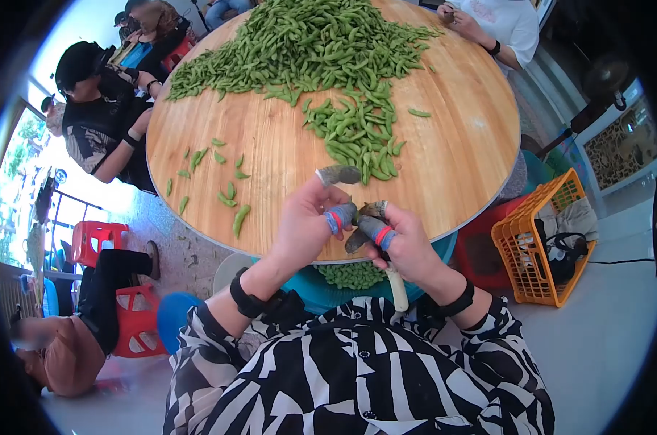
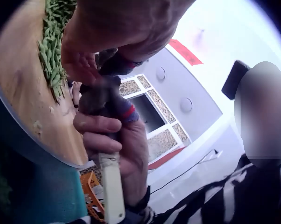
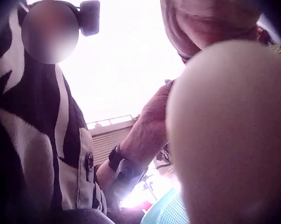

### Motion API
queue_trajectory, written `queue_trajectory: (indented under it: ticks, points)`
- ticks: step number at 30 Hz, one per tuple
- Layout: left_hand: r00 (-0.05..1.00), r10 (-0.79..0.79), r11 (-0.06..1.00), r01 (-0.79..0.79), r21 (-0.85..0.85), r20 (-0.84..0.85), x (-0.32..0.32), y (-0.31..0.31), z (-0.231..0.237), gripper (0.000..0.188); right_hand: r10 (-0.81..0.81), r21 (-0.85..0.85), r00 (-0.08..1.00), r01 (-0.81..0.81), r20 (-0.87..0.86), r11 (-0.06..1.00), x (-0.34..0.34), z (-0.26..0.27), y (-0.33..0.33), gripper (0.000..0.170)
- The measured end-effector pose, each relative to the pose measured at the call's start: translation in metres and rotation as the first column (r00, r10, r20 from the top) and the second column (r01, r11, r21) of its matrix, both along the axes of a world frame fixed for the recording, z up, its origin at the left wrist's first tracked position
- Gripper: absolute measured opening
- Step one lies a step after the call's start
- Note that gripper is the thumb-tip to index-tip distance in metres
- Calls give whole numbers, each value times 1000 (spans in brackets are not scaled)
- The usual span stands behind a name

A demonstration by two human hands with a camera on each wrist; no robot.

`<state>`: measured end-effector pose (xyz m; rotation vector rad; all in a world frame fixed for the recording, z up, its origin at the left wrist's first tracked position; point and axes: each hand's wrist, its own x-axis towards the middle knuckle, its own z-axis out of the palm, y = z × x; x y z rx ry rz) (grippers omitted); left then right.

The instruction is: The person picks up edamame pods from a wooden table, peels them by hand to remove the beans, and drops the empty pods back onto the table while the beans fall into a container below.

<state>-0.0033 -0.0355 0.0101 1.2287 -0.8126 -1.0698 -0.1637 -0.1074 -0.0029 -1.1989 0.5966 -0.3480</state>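
here, smooth round-ended pale handle (image 1: 397, 290)

an orange slatted plastic crate (image 1: 529, 270) stands at right; at left, a person (image 1: 75, 355) in black trousers (image 1: 105, 297) sits near a red plastic stool (image 1: 100, 233).

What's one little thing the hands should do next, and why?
Perhaps the left hand and right hand could move slightly toward the person, over the blue-green tub. They meet above the table, while the tub, with green beans in it, sits lower, by the table's near edge. Anything dropped might then land in the tub. What lies between the fingertips is hard to see.
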Motion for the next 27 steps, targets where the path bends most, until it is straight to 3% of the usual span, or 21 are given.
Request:
queue_trajectory:
  ticks: [4,7,11,13,16,18,22,27]
  points:
    - [975,-86,995,72,73,203,2,8,-4,20,32,12,999,-32,-39,999,-3,4,-3,10]
    - [959,-142,987,118,108,244,5,13,2,19,9,11,999,-9,-45,1000,-5,1,-5,9]
    - [958,-206,973,178,147,200,4,12,-2,23,-48,90,997,42,65,995,-6,4,-5,20]
    - [996,-49,999,50,14,-77,1,11,-9,25,-75,157,992,58,105,986,-8,11,-2,25]
    - [996,-55,998,56,14,-63,0,9,-11,28,-66,255,988,28,142,966,-13,13,2,33]
    - [998,-42,999,43,19,-45,0,5,-8,28,42,152,979,-73,198,986,-17,10,2,35]
    - [1000,-16,999,16,34,-19,-4,5,-5,32,64,43,980,-73,186,996,-16,7,2,36]
    - [999,0,1000,0,3,-40,-8,6,-5,35,29,152,982,-58,187,987,-16,4,2,37]
